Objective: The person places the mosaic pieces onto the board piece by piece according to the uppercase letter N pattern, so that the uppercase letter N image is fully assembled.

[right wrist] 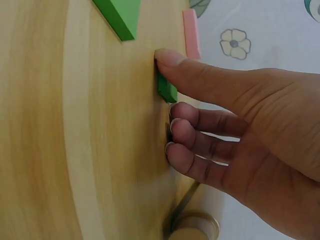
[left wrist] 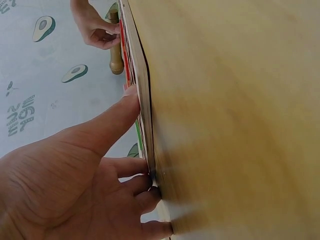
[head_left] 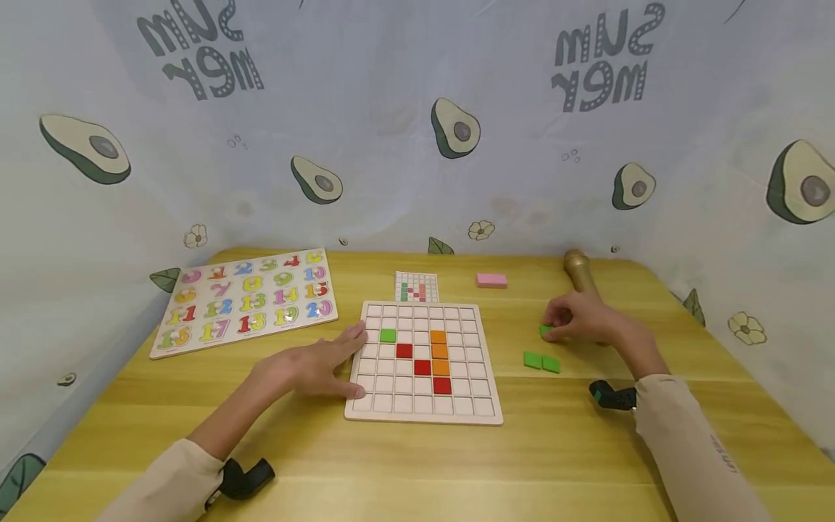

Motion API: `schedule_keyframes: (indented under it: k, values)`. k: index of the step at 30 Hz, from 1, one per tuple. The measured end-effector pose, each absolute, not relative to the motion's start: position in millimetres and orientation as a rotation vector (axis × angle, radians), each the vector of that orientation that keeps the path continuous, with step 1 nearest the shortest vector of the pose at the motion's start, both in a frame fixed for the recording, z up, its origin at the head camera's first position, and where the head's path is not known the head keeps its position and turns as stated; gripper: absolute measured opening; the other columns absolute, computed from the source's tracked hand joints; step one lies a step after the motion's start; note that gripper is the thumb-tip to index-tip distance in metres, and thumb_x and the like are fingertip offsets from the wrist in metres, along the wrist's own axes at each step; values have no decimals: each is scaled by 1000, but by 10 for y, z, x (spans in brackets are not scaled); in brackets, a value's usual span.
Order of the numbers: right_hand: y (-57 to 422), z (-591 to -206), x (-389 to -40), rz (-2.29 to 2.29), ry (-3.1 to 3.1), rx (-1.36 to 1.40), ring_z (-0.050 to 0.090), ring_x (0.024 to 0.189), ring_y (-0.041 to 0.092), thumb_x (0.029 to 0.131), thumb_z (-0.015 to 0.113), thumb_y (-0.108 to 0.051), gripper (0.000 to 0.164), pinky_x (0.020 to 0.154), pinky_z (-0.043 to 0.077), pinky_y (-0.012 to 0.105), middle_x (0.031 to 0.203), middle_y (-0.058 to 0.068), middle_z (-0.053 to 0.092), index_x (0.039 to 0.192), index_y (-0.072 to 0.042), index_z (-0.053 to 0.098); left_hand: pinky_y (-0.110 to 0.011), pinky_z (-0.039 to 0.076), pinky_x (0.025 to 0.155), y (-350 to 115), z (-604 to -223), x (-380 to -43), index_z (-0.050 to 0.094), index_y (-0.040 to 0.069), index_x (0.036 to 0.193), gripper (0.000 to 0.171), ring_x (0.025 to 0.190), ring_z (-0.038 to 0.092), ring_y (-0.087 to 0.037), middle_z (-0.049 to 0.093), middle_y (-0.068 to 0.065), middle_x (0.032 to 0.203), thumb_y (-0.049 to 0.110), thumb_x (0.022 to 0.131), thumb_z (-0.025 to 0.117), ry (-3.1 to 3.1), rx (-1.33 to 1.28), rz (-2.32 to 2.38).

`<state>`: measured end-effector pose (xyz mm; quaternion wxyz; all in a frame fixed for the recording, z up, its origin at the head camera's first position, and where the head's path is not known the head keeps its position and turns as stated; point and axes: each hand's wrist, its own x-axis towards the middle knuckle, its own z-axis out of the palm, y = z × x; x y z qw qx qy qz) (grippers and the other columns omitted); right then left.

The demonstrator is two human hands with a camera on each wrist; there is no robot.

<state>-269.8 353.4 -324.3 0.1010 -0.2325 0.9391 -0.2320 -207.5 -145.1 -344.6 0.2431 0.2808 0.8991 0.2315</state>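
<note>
A pale wooden grid board (head_left: 398,406) lies in the middle of the table. One green tile (head_left: 388,336), three red tiles (head_left: 404,351) and three orange tiles (head_left: 440,352) sit in its squares. My left hand (head_left: 316,366) rests at the board's left edge, thumb and fingers spread and touching it. To the right of the board, my right hand (head_left: 587,319) holds a small green tile (right wrist: 166,89) at the tabletop. In the right wrist view the thumb lies on that tile, fingertips beside it. Two more green tiles (head_left: 541,361) lie side by side just nearer.
Behind the board lies a small pattern card (head_left: 417,278). A pink block (head_left: 491,280) is at the back right, near a gold-brown rod with a knobbed end (head_left: 577,262). On the left, a number puzzle board (head_left: 261,333) lies at an angle. A printed curtain surrounds the table.
</note>
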Motion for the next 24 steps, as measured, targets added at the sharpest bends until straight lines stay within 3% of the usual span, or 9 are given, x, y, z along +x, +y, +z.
schedule_keyframes:
  k: [7,24]
  values:
    - [3454,-3212,-2750,-629,2787,-693,55,78,16,93,87,-16,21,68,48,27,83,-1,63,92,-4,71,-60,10,134,-1378,-3277,-2014,13,5,173,102,167,10,-35,0,-13,182,43,102,75,2478,701,591]
    - [3226,-3230,-2650,-573,2829,-743,52,74,14,93,87,-17,25,66,47,28,80,2,63,86,-2,68,-62,10,133,-1481,-3618,-2196,11,11,175,111,168,8,-31,-2,-8,183,64,98,71,2462,775,599]
